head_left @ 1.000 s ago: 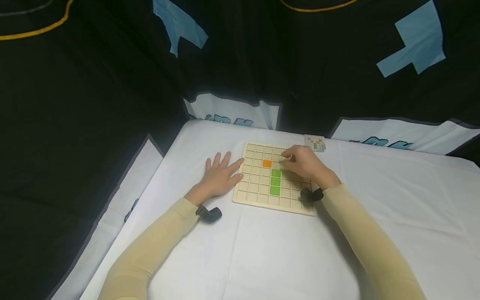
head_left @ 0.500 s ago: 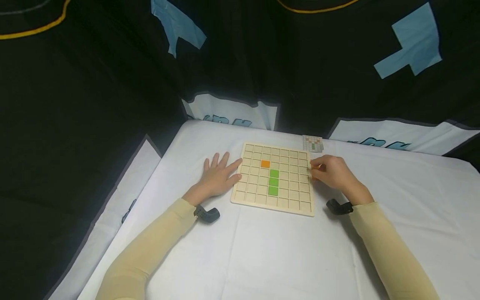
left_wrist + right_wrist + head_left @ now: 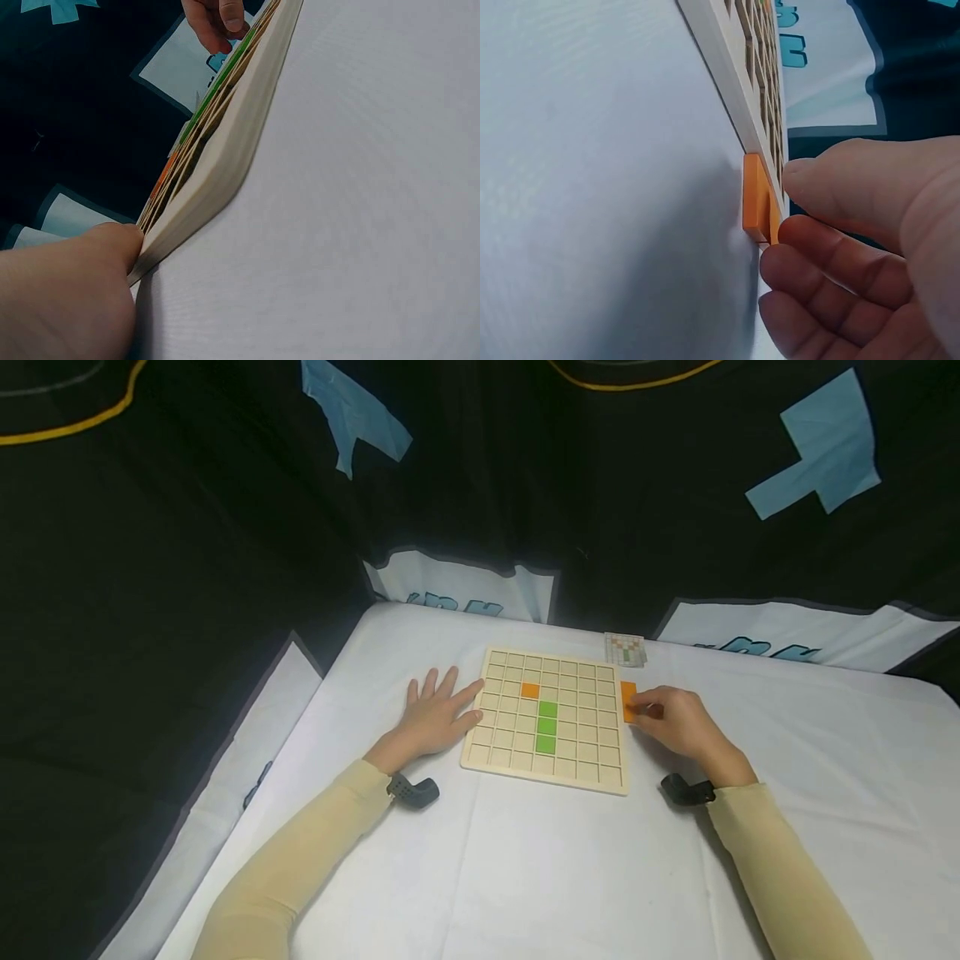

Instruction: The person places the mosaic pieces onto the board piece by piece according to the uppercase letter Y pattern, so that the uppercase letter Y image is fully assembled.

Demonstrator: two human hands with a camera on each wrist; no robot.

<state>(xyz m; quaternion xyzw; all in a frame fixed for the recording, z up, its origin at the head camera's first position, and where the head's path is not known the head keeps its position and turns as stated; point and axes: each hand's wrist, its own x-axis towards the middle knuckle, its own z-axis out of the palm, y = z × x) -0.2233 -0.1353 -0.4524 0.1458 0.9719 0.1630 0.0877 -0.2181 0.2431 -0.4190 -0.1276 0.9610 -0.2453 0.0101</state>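
Observation:
A pale wooden grid board (image 3: 581, 752) lies on the table. An orange square tile (image 3: 530, 691) and a short column of green tiles (image 3: 547, 727) sit in its cells. Against the board's right edge lie orange tiles (image 3: 628, 692), seen closer in the right wrist view as an orange block (image 3: 754, 196). My right hand (image 3: 678, 718) is at these tiles, fingers loosely bent and thumb apart from the index finger; one fingertip appears to touch a tile. My left hand (image 3: 433, 717) lies spread on the table, index finger and thumb touching the board's left edge.
A small printed pattern card (image 3: 625, 650) lies behind the board's far right corner. White cloth (image 3: 480, 868) covers the table, and a dark curtain (image 3: 480, 485) with blue tape hangs behind. Each wrist wears a black camera.
My right hand has moved right, from over the board to the orange tiles beside it. These tiles now show more plainly. My left hand has stayed at the board's edge.

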